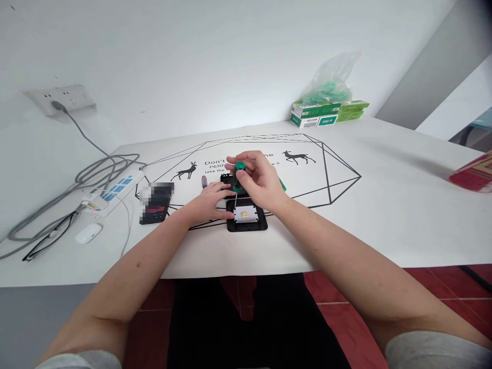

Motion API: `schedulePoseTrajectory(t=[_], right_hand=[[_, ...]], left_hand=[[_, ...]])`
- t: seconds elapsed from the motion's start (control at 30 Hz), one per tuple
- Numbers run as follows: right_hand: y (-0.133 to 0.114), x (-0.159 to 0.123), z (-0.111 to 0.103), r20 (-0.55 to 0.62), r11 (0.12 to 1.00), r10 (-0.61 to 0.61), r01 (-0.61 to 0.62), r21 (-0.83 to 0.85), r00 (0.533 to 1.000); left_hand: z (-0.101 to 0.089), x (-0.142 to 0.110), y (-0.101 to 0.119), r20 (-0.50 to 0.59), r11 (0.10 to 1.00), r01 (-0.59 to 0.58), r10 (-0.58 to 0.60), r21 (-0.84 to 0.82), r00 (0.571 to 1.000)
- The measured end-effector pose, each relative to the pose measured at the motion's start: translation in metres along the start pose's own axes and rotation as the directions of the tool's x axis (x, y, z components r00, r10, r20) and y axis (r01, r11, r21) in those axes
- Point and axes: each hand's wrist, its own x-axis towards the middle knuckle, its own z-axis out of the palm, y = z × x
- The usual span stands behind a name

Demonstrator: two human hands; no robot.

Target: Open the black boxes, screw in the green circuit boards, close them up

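In my right hand (259, 177) is a screwdriver (240, 166) with a green-and-black handle, held nearly upright with its thin shaft pointing down. Its tip meets the upper left part of a silver plate (248, 214) with a small gold square in the middle. That plate sits in a flat black case (257, 227) on the table. My left hand (211, 201) has its fingers spread, the thumb at the case's left edge and the other fingertips near the screwdriver shaft. Behind the case lies another black part (227, 179), partly hidden by my hands.
A second screwdriver (204, 181) lies beyond my left hand. Leftward are a phone (157, 202), a power strip (115, 192) with cables, a white earbud case (88, 233) and glasses (52, 236). Green boxes (315, 115) under a plastic bag (332, 82) stand by the wall.
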Motion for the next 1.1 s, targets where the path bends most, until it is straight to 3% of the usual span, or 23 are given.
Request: schedulePoseTrajectory(t=[0.1, 0.23, 0.47, 0.57, 0.83, 1.0, 1.1], right_hand=[[-0.0001, 0.0016, -0.0045, 0.033, 0.987, -0.076, 0.08, -0.14, 0.997], [0.0045, 0.0063, -0.0089, 0.01, 0.907, -0.245, 0.233, -0.35, 0.969], [0.0044, 0.008, -0.0095, -0.023, 0.874, -0.334, 0.301, -0.382, 0.942], [0.0, 0.0071, -0.0086, -0.012, 0.893, -0.319, 0.297, -0.338, 0.948], [0.0059, 0.0056, -0.0021, -0.099, 0.961, -0.127, 0.098, -0.258, 0.987], [0.0028, 0.0025, -0.0024, -0.023, 0.982, -0.081, 0.076, -0.171, 0.996], [0.0007, 0.003, -0.0064, 0.035, 0.956, -0.13, 0.135, -0.261, 0.991]], left_hand=[[0.0005, -0.0004, -0.0003, -0.015, 1.0, 0.002, -0.002, 0.017, 1.0], [0.0003, -0.0012, -0.0009, -0.024, 1.0, -0.002, 0.002, 0.021, 1.0], [0.0008, -0.0007, -0.0021, -0.018, 1.0, 0.003, -0.003, 0.009, 1.0], [0.0003, -0.0003, -0.0019, -0.014, 1.0, 0.001, -0.001, 0.026, 1.0], [-0.0005, 0.0002, -0.0019, -0.003, 1.0, -0.017, 0.017, 0.001, 1.0], [0.0, -0.0001, -0.0017, 0.005, 1.0, -0.004, 0.004, 0.011, 1.0], [-0.0006, -0.0002, -0.0005, -0.007, 1.0, -0.008, 0.008, 0.016, 1.0]])
